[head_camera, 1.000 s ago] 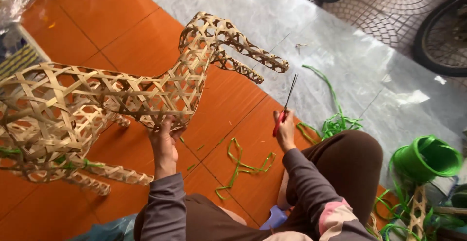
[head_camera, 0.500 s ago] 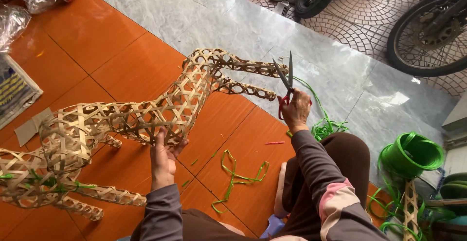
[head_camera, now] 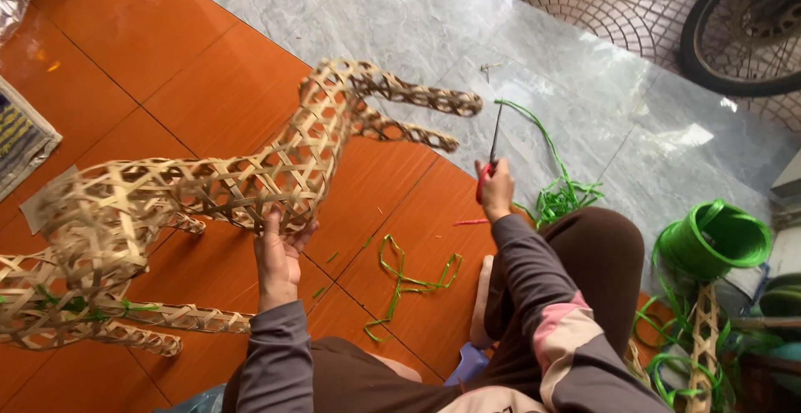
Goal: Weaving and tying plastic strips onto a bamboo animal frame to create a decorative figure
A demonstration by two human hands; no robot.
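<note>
A woven bamboo-strip animal frame lies across the orange tiles, its two long front legs reaching toward the grey floor. My left hand grips the underside of its chest. My right hand holds red-handled scissors, blades pointing up and away, just right of the frame's legs. Loose green strips lie on the tiles between my hands.
A coil of green plastic strip sits at the right beside more green tangles and a narrow woven piece. A wheel stands at the top right on patterned paving. A mat edge shows at the left.
My right hand with the scissors rose beside the frame's legs, then came back down a little. The left hand kept hold of the frame's chest while the view shifted.
</note>
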